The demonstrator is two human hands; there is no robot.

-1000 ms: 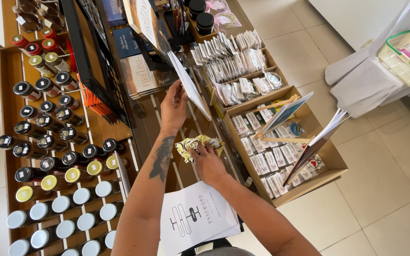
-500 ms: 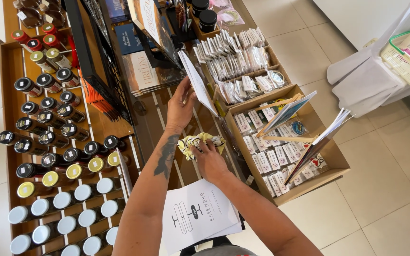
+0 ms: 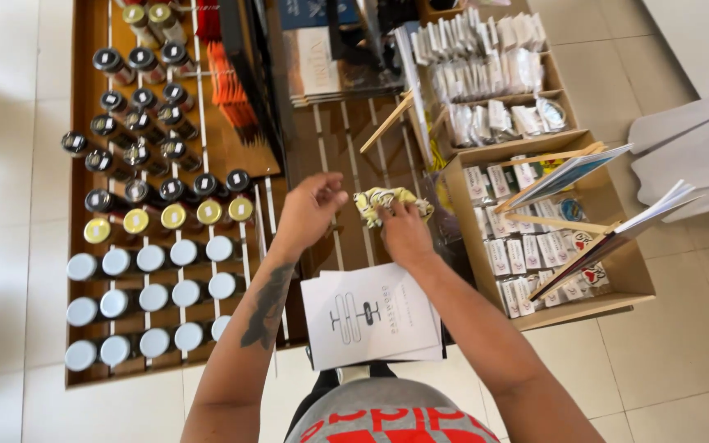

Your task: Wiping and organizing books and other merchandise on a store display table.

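Observation:
My right hand (image 3: 404,232) rests on a crumpled yellow-and-white patterned cloth (image 3: 377,201) that lies on the slatted wooden table (image 3: 340,139). My left hand (image 3: 313,205) hovers just left of the cloth with its fingers curled and nothing in them. A stack of white printed leaflets (image 3: 371,313) lies at the table's near edge, under my forearms.
Rows of lidded jars (image 3: 153,254) with black, yellow and white lids fill the left tray. A wooden box of small packets (image 3: 535,238) with hand fans stands at the right. More packets (image 3: 486,57) and booklets (image 3: 317,66) lie further back. White bags (image 3: 699,156) sit on the tiled floor.
My left hand has let go of the upright white card further back and come down beside the cloth. The right hand stays on the cloth. The view has tilted closer.

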